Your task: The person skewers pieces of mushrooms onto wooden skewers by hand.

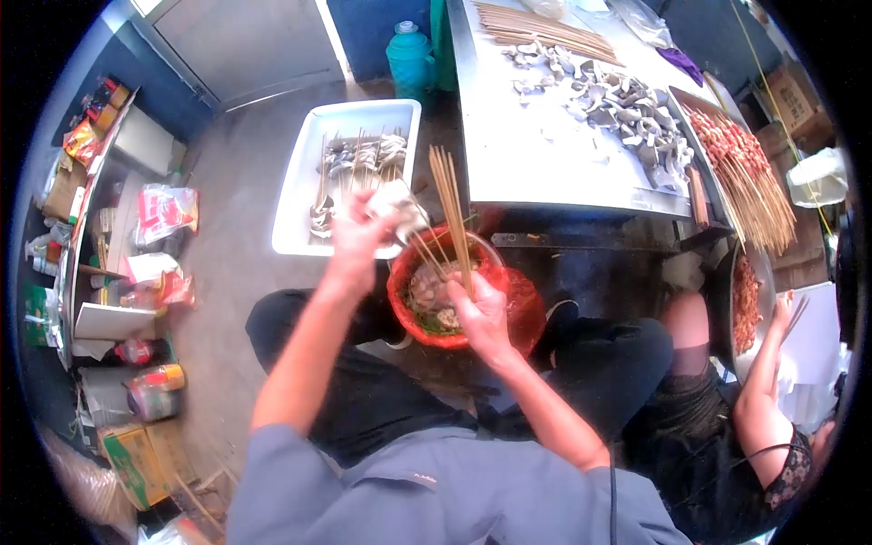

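Observation:
My right hand is closed round a bundle of thin wooden skewers that points up and away from me, over a red-lined bucket of food with green leaves. To its left, my left hand is blurred, its fingers round a pale grey-white piece at the ends of a few skewers. Beyond my left hand lies a white tray holding loaded skewers in a row, with another one nearer its lower left.
A metal table bears grey-white pieces and loose skewers. At right are a tray of red meat skewers, a pan of meat and a co-worker's arm. Cluttered shelves stand left; a teal jug is behind.

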Motion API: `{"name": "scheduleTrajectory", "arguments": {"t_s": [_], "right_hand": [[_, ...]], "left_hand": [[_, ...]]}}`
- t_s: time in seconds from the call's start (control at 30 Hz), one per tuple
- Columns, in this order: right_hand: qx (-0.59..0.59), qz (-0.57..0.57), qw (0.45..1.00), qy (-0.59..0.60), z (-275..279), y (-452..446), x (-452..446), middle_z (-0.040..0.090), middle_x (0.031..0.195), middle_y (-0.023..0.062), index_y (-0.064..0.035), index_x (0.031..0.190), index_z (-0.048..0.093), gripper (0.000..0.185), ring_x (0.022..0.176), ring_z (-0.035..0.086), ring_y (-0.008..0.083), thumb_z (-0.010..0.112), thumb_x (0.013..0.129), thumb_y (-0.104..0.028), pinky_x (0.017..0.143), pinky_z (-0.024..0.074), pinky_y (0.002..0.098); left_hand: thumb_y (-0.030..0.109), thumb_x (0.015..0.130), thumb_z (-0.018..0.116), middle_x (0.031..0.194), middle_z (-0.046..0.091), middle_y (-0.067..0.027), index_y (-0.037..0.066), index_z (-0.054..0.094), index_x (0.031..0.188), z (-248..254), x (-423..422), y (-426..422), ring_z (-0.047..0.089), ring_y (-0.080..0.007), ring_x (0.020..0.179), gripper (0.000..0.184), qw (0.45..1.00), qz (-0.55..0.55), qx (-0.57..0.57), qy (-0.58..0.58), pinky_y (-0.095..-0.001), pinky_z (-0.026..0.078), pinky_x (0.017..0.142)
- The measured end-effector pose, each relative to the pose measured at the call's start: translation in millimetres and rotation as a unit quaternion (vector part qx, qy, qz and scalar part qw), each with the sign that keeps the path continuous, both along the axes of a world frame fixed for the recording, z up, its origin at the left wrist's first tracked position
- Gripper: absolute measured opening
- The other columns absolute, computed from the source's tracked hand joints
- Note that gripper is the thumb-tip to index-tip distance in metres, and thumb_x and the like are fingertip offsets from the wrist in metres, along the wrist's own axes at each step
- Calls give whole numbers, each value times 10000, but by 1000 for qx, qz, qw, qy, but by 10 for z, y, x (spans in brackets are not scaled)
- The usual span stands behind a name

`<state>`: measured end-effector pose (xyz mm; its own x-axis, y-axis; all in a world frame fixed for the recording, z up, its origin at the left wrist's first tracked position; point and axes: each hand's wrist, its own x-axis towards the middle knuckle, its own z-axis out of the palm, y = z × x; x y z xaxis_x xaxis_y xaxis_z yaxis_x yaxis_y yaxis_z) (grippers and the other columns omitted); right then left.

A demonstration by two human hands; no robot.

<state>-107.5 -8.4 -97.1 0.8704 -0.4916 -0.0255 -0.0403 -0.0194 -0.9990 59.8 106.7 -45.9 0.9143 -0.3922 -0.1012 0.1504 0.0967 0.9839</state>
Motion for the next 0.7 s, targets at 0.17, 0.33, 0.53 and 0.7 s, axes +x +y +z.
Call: {"name": "scheduleTrajectory", "arguments": {"t_s": [0.17, 0.33, 0.53, 0.7], "right_hand": [[23, 20, 999, 14, 58, 34, 1, 665, 774, 26, 8, 1035, 629, 179, 732, 601, 75, 567, 931, -124, 674, 471, 230], [-5, 49, 999, 19, 3, 126, 15, 633, 677, 59, -9, 992, 626, 160, 616, 596, 114, 575, 924, -145, 575, 476, 288], [-7, 77, 996, 50, -77, 117, 84, 565, 643, 93, -19, 942, 609, 154, 596, 549, 131, 571, 934, -169, 565, 449, 314], [33, 88, 991, 91, -123, 61, 178, 555, 696, 155, -10, 928, 597, 231, 634, 570, 208, 548, 943, -236, 609, 453, 347]], "left_hand": [[25, 842, 619, 954, 675, -70, 52, 552, 1132, 354, 1180, 247, 659, -131, 759, 299, 998, 66, 11, -2, -259, 536, 608], [66, 867, 566, 941, 668, -32, 82, 577, 1186, 39, 2056, 147, 636, -108, 739, 319, 985, 40, 167, 1, -260, 515, 591], [-2, 814, 569, 951, 635, -81, 43, 565, 1161, -612, 2563, -246, 630, -158, 715, 350, 975, 28, 220, 21, -265, 480, 516], [101, 768, 675, 926, 670, -91, 36, 630, 1121, -1304, 2751, -369, 637, -194, 795, 361, 939, -26, 332, -84, -322, 522, 668]]}}
